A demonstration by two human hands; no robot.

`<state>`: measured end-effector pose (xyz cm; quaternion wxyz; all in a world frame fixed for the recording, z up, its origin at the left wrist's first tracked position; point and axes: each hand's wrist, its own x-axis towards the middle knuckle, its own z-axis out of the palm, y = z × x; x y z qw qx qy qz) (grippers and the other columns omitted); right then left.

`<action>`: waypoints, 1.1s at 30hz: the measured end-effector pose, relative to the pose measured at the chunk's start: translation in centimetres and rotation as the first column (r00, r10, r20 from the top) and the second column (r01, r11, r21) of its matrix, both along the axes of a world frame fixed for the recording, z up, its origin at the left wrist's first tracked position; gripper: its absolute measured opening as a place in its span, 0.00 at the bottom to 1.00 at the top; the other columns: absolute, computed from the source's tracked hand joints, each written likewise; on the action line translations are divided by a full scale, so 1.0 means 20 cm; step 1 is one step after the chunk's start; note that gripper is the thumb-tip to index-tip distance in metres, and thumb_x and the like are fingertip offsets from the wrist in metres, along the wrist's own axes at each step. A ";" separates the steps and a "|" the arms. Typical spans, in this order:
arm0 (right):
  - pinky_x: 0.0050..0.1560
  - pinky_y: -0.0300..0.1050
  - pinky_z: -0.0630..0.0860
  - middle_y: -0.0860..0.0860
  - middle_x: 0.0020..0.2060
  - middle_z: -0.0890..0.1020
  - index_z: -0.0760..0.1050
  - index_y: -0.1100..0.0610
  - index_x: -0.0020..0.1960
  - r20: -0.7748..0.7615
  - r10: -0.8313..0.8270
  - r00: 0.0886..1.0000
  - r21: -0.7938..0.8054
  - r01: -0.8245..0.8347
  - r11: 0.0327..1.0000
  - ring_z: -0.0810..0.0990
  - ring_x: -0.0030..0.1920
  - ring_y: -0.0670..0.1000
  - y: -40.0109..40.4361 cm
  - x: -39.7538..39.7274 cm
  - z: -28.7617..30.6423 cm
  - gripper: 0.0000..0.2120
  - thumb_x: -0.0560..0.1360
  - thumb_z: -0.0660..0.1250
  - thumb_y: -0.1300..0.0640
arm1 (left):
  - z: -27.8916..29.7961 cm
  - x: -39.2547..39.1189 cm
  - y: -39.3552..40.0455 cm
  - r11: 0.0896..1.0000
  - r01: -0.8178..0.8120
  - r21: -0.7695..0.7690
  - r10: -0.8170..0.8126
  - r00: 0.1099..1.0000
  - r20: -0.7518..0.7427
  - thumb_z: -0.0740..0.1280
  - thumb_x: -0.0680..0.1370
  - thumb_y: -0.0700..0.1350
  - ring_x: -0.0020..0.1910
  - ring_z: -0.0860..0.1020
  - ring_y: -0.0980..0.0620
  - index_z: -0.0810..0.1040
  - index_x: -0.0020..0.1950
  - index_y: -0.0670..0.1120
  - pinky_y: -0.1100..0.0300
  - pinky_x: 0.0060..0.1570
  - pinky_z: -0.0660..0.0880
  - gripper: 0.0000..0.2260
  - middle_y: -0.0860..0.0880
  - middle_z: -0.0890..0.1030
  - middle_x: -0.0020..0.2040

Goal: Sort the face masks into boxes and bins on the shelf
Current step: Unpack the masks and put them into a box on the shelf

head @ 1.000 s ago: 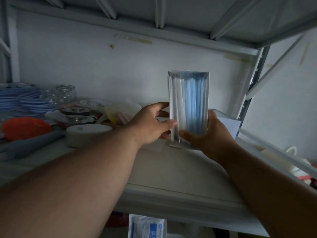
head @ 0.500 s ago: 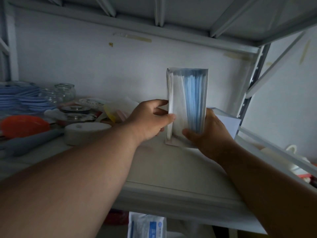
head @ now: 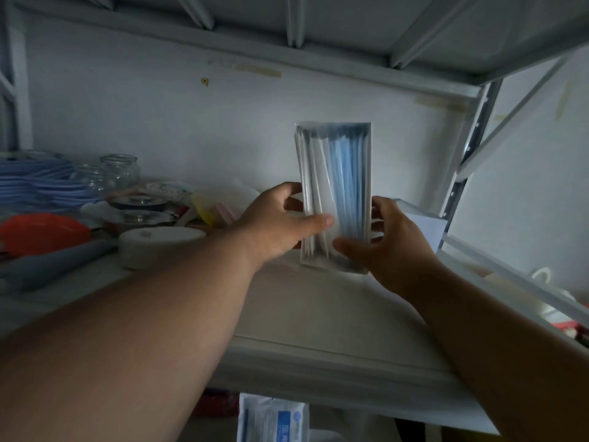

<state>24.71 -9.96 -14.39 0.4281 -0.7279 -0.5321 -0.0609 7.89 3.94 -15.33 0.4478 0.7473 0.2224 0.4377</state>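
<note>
The mask pack (head: 336,193) is wrapped in clear, glossy plastic film over soft blue-and-white cloth (probably non-woven). The shelf (head: 318,317) looks matt painted metal; the jars (head: 119,169) are shiny glass.

At six o'clock, the bottom edge is cutting off a blue-and-white packet (head: 274,419). At nine o'clock, the left edge is clipping stacked blue plates (head: 35,180). Both thumbs are hiding the mask pack's (head: 336,173) lower middle.

No legible text anywhere. White packet (head: 274,421) below the shelf (head: 318,355) edge: blue label band with a round logo and printed characters, too blurred to read. Clear mask pack (head: 338,173): no print visible.
</note>
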 end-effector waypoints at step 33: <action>0.46 0.33 0.73 0.40 0.58 0.77 0.70 0.48 0.73 0.031 0.021 0.999 0.005 -0.022 1.000 0.78 0.55 0.46 0.01 0.02 0.00 0.41 0.67 0.86 0.44 | 0.00 -0.01 -0.01 0.995 -0.021 0.102 0.028 0.997 -0.065 0.82 0.69 0.59 0.64 0.81 0.49 0.75 0.73 0.61 0.44 0.65 0.80 0.34 0.59 0.80 0.67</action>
